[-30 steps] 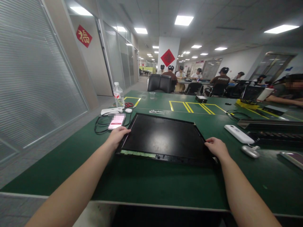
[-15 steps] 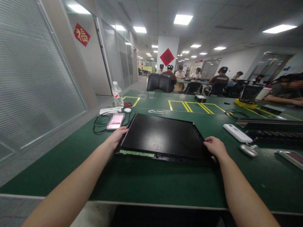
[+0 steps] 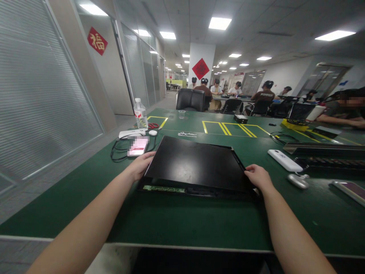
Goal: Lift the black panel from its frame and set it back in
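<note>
Where my forearms cross the near edge: bare green table mat (image 3: 182, 222), nothing lying on it.
Left hand (image 3: 141, 166): fingers curled onto the left edge of the black display panel (image 3: 196, 163), close to its near corner.
Right hand (image 3: 256, 177): pressed against the panel's right near corner; its fingertips are hidden, so I cannot tell whether it grips. My hands are well apart, one at each side.
Display panel: flat in the middle of the mat between my hands, its near edge just above a darker frame.
Green circuit strip (image 3: 164, 188): runs along that frame's front, below the panel's left half.
Right of the panel: a silver mouse (image 3: 298, 180), then a white power bank (image 3: 284, 160), both apart from the panel.
Left of the panel: a phone (image 3: 137, 146) just beyond my left hand, a black cable (image 3: 116, 152) looping round it.
Further back: a water bottle (image 3: 140, 114) with red scissors (image 3: 154, 125) beside it, and a clear plastic cup (image 3: 181, 114).
Table's far end: a black office chair (image 3: 190, 100).
Background: seated people (image 3: 216, 88) at other tables, and a red diamond sign (image 3: 201, 68) on a pillar.
</note>
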The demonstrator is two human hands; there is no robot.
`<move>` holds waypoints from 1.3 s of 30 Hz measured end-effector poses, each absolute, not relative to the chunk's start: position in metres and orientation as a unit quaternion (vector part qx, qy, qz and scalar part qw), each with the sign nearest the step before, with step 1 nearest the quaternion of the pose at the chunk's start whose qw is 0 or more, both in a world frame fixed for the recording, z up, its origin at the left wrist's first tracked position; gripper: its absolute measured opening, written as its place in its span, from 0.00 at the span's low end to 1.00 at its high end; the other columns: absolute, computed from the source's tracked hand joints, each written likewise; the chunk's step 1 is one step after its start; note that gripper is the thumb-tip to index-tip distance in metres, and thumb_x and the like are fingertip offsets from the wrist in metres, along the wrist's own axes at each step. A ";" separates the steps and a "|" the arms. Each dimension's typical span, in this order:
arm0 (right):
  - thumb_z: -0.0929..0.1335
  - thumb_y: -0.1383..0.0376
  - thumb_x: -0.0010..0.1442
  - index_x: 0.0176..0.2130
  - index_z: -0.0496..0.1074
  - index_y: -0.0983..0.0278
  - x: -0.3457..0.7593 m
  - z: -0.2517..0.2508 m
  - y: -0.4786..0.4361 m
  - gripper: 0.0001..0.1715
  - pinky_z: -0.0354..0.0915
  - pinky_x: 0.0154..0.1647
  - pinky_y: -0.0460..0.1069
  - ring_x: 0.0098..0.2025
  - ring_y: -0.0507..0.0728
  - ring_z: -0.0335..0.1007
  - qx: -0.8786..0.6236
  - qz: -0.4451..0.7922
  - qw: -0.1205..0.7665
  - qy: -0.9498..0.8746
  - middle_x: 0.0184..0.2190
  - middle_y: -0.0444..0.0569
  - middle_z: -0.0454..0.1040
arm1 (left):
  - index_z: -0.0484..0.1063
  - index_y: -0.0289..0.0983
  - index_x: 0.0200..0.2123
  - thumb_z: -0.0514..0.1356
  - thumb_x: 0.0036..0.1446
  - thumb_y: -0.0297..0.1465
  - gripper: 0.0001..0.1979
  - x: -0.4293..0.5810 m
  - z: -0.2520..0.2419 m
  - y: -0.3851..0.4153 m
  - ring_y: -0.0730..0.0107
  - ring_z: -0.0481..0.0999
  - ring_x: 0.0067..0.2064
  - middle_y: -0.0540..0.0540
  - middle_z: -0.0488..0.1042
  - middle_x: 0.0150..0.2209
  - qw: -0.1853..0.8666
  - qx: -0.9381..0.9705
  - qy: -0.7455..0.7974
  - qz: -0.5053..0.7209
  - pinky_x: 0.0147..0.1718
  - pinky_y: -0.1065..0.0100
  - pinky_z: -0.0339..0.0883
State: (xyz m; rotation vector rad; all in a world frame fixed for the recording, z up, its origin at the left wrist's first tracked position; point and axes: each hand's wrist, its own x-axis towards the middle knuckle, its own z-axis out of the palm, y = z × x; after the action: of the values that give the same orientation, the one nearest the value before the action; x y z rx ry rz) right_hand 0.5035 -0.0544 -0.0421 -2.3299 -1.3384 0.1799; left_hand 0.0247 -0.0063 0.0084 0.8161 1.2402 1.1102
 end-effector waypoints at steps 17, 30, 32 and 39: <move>0.71 0.65 0.57 0.38 0.81 0.62 0.499 -0.039 -0.056 0.09 0.64 0.32 0.48 0.35 0.57 0.76 -0.848 0.058 0.217 -0.480 0.36 0.51 0.82 | 0.83 0.37 0.33 0.64 0.40 0.19 0.15 0.018 0.011 -0.003 0.69 0.78 0.26 0.45 0.83 0.31 0.571 0.395 0.555 0.458 0.24 0.73 0.70; 0.71 0.65 0.56 0.37 0.80 0.61 0.499 -0.040 -0.056 0.08 0.64 0.31 0.48 0.33 0.56 0.76 -0.845 0.060 0.229 -0.480 0.35 0.51 0.81 | 0.82 0.35 0.31 0.68 0.41 0.25 0.10 0.024 0.017 -0.006 0.66 0.80 0.33 0.43 0.84 0.35 0.571 0.367 0.536 0.503 0.30 0.72 0.72; 0.70 0.65 0.57 0.38 0.80 0.61 0.499 -0.040 -0.055 0.08 0.64 0.32 0.48 0.34 0.56 0.75 -0.845 0.066 0.225 -0.482 0.36 0.51 0.81 | 0.82 0.35 0.34 0.69 0.40 0.24 0.13 0.026 0.019 -0.008 0.64 0.81 0.34 0.42 0.84 0.36 0.574 0.360 0.519 0.521 0.31 0.70 0.73; 0.69 0.65 0.58 0.40 0.79 0.62 0.498 -0.039 -0.056 0.10 0.65 0.34 0.49 0.35 0.57 0.76 -0.846 0.076 0.219 -0.481 0.37 0.52 0.81 | 0.82 0.35 0.43 0.71 0.41 0.31 0.21 0.028 0.022 -0.017 0.54 0.83 0.44 0.41 0.84 0.42 0.598 0.426 0.419 0.535 0.37 0.66 0.76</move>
State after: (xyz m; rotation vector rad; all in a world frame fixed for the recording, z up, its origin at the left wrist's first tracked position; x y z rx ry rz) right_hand 0.4978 -0.0555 -0.0387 -2.3413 -1.3301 0.2092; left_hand 0.0282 -0.0170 0.0220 0.9887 0.9714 1.2408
